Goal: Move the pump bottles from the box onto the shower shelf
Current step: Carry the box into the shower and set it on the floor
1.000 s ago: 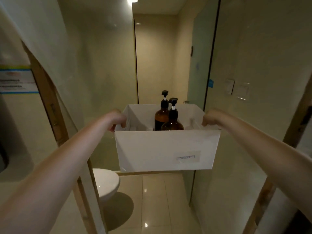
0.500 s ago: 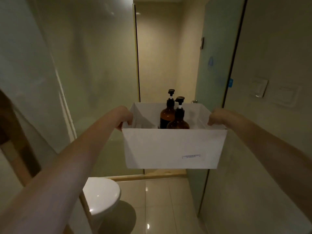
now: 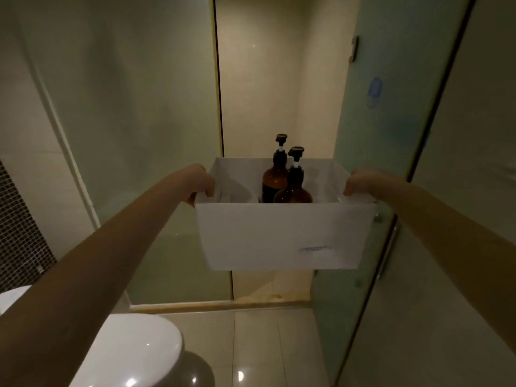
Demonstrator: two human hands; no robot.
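Note:
I carry a white open-topped box (image 3: 282, 236) in front of me at chest height. My left hand (image 3: 202, 181) grips its left rim and my right hand (image 3: 360, 184) grips its right rim. Two amber pump bottles with black pumps stand upright inside, close together: one further back (image 3: 275, 177) and one nearer me (image 3: 294, 188). Their lower halves are hidden by the box's front wall. No shower shelf is in view.
Straight ahead is the open shower entrance (image 3: 268, 107) between a frosted glass panel (image 3: 134, 121) on the left and a glass door (image 3: 391, 135) on the right. A raised threshold (image 3: 223, 305) crosses the tiled floor. A white toilet (image 3: 134, 353) sits at lower left.
I have walked forward through the doorway toward the shower; the wooden door frame has dropped out of view and the shower opening looms larger. Both hands keep the same grip on the box.

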